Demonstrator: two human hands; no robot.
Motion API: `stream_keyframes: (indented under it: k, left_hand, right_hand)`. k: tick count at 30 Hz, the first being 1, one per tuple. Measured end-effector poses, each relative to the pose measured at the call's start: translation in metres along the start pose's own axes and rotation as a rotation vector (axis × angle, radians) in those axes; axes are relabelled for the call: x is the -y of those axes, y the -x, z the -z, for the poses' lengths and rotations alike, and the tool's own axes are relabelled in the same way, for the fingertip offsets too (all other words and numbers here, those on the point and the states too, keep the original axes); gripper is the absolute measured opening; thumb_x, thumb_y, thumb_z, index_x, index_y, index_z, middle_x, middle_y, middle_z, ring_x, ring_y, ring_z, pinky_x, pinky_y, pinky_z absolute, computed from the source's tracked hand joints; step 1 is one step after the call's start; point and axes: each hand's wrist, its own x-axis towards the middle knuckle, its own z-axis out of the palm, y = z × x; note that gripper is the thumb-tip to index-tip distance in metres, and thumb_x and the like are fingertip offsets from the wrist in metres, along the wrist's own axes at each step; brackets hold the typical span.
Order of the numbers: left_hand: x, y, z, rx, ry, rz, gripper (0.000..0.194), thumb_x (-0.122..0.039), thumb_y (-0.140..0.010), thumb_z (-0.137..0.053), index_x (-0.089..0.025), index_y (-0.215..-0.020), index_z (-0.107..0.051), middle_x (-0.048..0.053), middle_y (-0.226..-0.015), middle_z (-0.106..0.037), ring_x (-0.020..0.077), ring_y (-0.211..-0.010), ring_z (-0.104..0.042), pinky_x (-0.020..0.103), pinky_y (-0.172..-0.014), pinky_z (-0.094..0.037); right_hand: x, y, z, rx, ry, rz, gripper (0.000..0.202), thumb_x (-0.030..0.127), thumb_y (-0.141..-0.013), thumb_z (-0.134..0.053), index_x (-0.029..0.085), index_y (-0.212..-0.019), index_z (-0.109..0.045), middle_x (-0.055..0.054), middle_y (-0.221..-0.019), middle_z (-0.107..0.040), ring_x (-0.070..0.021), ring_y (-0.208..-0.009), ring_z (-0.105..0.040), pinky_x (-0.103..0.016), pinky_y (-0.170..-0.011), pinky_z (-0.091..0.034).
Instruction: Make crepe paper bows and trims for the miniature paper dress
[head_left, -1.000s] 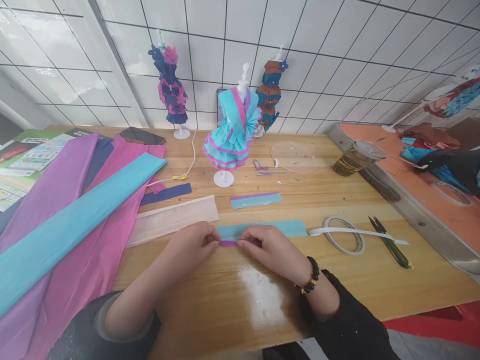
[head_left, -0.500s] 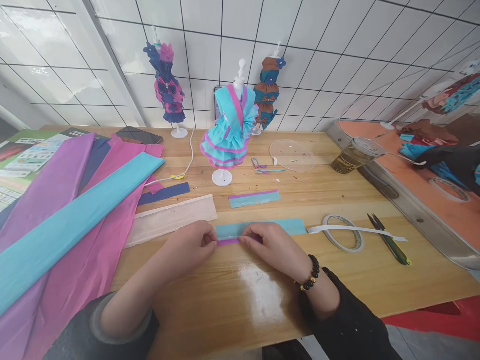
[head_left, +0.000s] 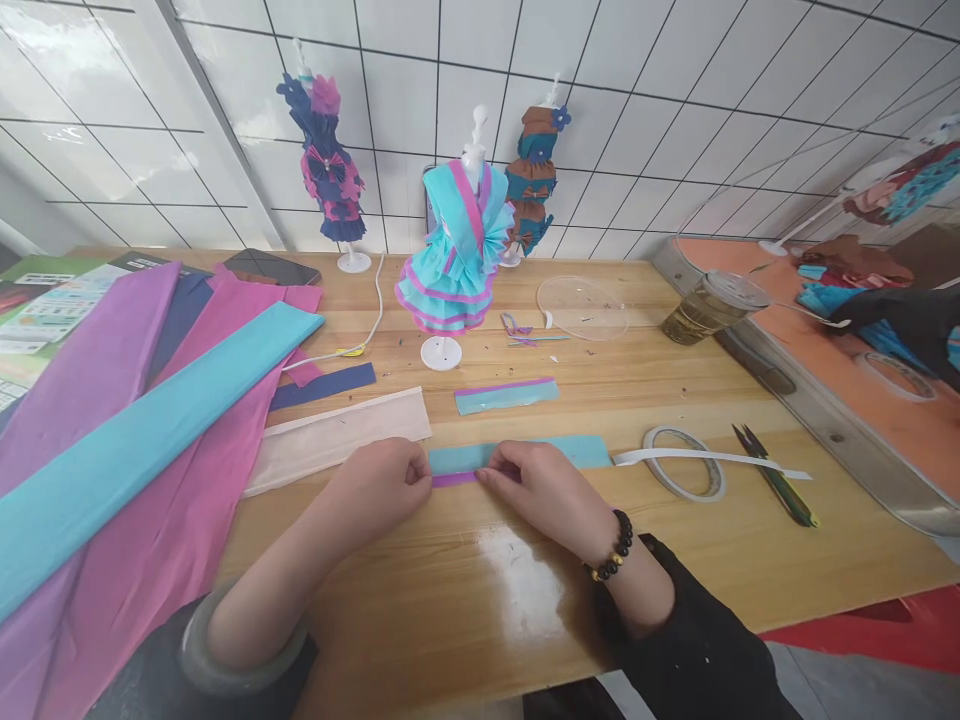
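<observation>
A turquoise crepe-paper strip (head_left: 581,451) lies flat in front of me, with a narrow purple strip (head_left: 455,479) along its near edge. At its left end, my left hand (head_left: 386,480) is closed, thumb and forefinger pinching the purple edge. My right hand (head_left: 544,490) pinches the same edge a short way to the right and covers the middle of the strip. What lies under its palm is hidden. Just beyond sits a shorter turquoise piece (head_left: 510,398) with purple along its far edge. A pale pink strip (head_left: 345,435) is beside my left hand.
Large paper sheets (head_left: 150,420) cover the left side. Small dress forms stand at the back, one in a turquoise dress (head_left: 450,270). To the right are a tape roll (head_left: 650,475) with its white end pulled out, thread snips (head_left: 780,485) and a lidded cup (head_left: 709,308).
The view has shifted slightly. Both hands keep their pinch at nearly the same places on the strip, which lies as before.
</observation>
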Motion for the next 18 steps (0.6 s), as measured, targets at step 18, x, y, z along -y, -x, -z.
stream_keyframes:
  k: [18]
  left_hand:
    - [-0.0035,-0.0046,-0.003,-0.019,-0.026,0.057,0.012,-0.021,-0.065,-0.043,-0.02,-0.054,-0.044,-0.003,-0.053,-0.049,0.0127,-0.052,-0.044,0.024,-0.048,-0.029]
  right_hand:
    - [0.0021,-0.003,-0.0013,0.011,0.037,-0.048,0.02,0.029,-0.081,-0.049,0.018,-0.065,-0.053,0.0,-0.063,-0.06,-0.0114,-0.058,-0.05,-0.022,-0.054,-0.029]
